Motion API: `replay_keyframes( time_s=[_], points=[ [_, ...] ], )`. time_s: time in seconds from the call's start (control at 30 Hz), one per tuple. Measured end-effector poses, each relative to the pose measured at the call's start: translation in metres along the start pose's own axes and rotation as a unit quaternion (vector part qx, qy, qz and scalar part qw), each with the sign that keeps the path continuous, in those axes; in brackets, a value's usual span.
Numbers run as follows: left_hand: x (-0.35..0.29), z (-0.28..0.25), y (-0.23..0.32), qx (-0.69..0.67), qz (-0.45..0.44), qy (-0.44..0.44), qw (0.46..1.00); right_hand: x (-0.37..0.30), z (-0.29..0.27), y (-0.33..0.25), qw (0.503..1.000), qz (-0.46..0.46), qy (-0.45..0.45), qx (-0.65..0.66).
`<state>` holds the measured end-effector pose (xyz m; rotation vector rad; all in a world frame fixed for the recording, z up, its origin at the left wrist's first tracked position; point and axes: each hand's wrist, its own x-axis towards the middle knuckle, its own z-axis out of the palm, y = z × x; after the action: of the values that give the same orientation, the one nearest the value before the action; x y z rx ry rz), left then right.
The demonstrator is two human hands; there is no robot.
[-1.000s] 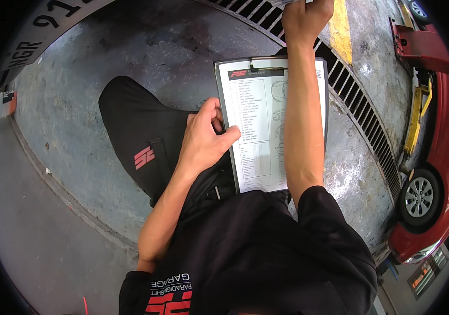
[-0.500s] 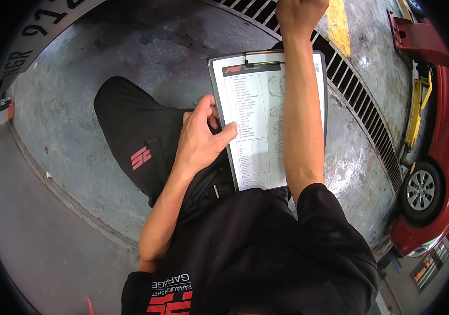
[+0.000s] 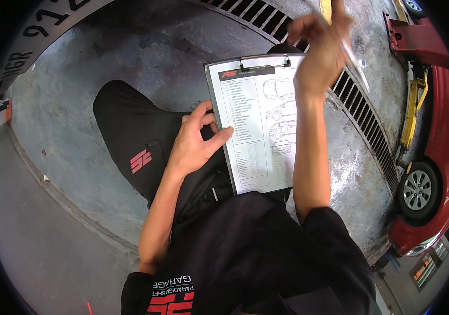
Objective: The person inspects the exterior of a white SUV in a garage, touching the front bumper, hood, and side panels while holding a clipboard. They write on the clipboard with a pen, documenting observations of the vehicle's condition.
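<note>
My left hand (image 3: 188, 144) grips the left edge of a clipboard (image 3: 207, 79), thumb on top and fingers partly hidden along its side. Clamped under the metal clip (image 3: 265, 62) is a printed sheet (image 3: 253, 142) with lists, a table and car outline drawings. The board lies over my lap, its right side covered by my right forearm. Above its top right corner, my right hand (image 3: 321, 55) is raised and smeared by motion. A slim whitish pen (image 3: 356, 67) runs through its fingers, its pointed end toward the right.
A slotted metal floor drain (image 3: 363, 113) curves past the right of the board. Farther right stand a red car (image 3: 445, 142) and a yellow lift arm (image 3: 414, 113). A white plate with dark characters (image 3: 35, 37) is at the upper left, above the worn grey floor (image 3: 61, 121).
My right hand has come down and right from the top edge, bringing the pen into view. More of the sheet's drawings now show. My left hand keeps its hold on the clipboard.
</note>
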<state>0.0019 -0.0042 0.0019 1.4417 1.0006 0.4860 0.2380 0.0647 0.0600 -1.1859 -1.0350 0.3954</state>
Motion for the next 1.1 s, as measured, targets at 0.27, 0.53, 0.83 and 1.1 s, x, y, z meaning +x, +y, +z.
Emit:
replay_keyframes(
  time_s=[0.27, 0.53, 0.83, 1.1],
  points=[
    [-0.001, -0.008, -0.001, -0.028, 0.009, -0.018, 0.999, -0.125, -0.036, -0.028, 0.960, 0.225, -0.163, 0.024],
    [-0.003, -0.006, -0.013, -0.003, 0.019, 0.002, 1.000, -0.144, -0.040, -0.027, 0.959, 0.234, -0.146, -0.059],
    [-0.001, -0.008, -0.011, 0.006, 0.028, -0.011, 1.000, -0.151, -0.039, -0.025, 0.951, 0.116, -0.224, -0.178],
    [-0.001, -0.006, -0.012, -0.006, 0.016, -0.007, 1.000, -0.154, -0.036, -0.025, 0.952, 0.082, -0.225, -0.191]
  ],
)
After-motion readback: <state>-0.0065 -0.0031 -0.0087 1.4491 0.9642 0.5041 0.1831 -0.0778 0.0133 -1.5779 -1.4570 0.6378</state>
